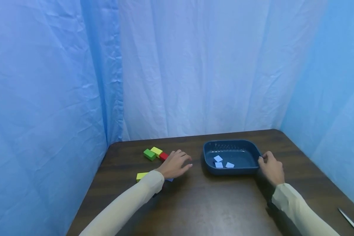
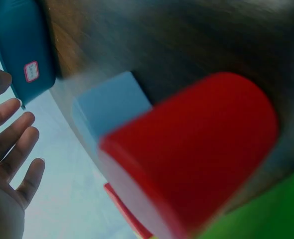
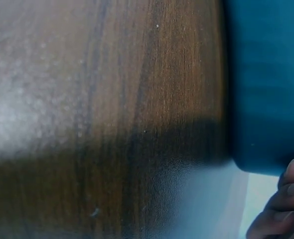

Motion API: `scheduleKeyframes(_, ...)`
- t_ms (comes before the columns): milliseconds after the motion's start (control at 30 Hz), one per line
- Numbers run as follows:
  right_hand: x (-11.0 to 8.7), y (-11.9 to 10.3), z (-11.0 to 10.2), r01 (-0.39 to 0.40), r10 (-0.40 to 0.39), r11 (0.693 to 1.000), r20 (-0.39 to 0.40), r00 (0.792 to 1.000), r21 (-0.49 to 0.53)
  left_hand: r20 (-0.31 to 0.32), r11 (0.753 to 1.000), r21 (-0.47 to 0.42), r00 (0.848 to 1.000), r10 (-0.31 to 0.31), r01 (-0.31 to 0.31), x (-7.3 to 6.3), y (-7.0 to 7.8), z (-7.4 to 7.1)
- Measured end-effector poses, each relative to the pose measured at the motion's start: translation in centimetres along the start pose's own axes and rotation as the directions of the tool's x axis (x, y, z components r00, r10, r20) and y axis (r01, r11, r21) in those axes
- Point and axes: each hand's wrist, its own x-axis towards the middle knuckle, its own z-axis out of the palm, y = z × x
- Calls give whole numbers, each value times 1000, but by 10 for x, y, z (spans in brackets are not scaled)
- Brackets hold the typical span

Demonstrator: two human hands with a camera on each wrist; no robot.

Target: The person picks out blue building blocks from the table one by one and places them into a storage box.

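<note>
My left hand [image 1: 175,164] hovers above the table between the loose blocks and the tray, fingers loosely spread and holding nothing. In the left wrist view, a red block with a rounded side [image 2: 202,149] and a blue block [image 2: 112,104] lie close to that hand. My right hand [image 1: 272,168] grips the right end of a dark blue tray [image 1: 232,170], thumb at the rim. Curled fingers [image 3: 286,199] show against the tray's corner in the right wrist view. Inside the tray lie a few pale blocks [image 1: 218,165] towards its left side.
Beyond the left hand sit a green block [image 1: 149,154], a yellow block [image 1: 156,151] and a red block [image 1: 163,156]. Another yellow block [image 1: 141,176] is partly hidden by the left sleeve. A thin pale stick [image 1: 351,221] lies at the table's right edge. Curtains [image 1: 194,65] surround the table.
</note>
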Motion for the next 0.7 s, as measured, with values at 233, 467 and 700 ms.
scheduleKeyframes(233,1,2,2,-1,1,1000,-4,1000,7,-3,999,4,999,-48,48,-14,-11,3)
scheduleKeyframes(467,0,1,3,-12,12,1000,-13,1000,8,-36,999,-6,998,-49,49,-31,-22,4)
scheduleKeyframes(700,0,3,3,6,-6,1000,-20,1000,6,-30,997,11,997,-70,70,-45,-29,-2)
